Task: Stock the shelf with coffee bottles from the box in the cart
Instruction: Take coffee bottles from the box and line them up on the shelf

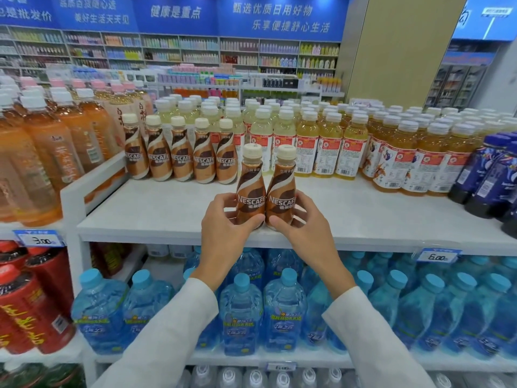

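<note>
In the head view the left hand (223,231) grips the left bottle (251,189) and the right hand (306,231) grips the right bottle (282,189). On each hand the fingers (221,198) are curled round the lower body of its bottle, thumb in front and the rest behind. These two coffee bottles are upright and touch side by side between the hands, at the front edge of the shelf (156,211). Whether their bases rest on it yet cannot be told. Beyond the fingers and to their left a row (181,154) of five coffee bottles stands at the back of the shelf, caps up and labels forward. That makes seven coffee bottles in view: five placed and two in hand. Bare shelf lies on both sides of the fingers and between them and the row, so stocking looks early to midway, with room for several more rows in front. The box and cart are out of view, so how many bottles remain cannot be told. Juice bottles (330,152) stand beyond the fingers to the right, and water bottles (240,312) sit on the shelf below them.
</note>
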